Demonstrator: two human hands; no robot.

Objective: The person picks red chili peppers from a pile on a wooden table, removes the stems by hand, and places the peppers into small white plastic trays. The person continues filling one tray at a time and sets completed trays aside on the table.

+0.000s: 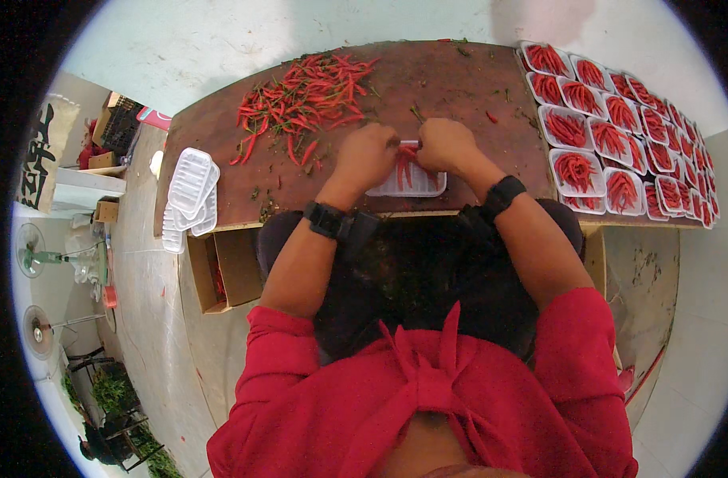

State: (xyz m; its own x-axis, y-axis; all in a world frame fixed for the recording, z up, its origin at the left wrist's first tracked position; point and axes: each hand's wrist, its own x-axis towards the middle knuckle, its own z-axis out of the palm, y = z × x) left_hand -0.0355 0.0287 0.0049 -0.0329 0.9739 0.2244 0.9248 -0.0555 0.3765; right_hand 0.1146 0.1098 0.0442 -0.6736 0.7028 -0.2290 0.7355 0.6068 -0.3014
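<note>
"So, what reaches you through the head camera?"

"From my station I see the person's left hand point(368, 155) and right hand point(451, 143) close together over a white plastic tray point(432, 186) near the table's front edge. A few red chillies point(404, 166) lie in it, between the hands."

"Are they pinching anything?"

"Both are curled, knuckles up, apart from each other. Their fingertips are hidden, so I can't tell what, if anything, they pinch."

"And around them?"

"I've got a loose chilli heap point(304, 99) beyond the left hand, on the brown table point(459, 84). Overlapping white trays point(192, 187) sit at the table's left end. Chilli-filled trays point(576, 173) crowd its right end. Past the table's left side I make out two fans point(37, 331) and potted plants point(113, 392)."
</note>
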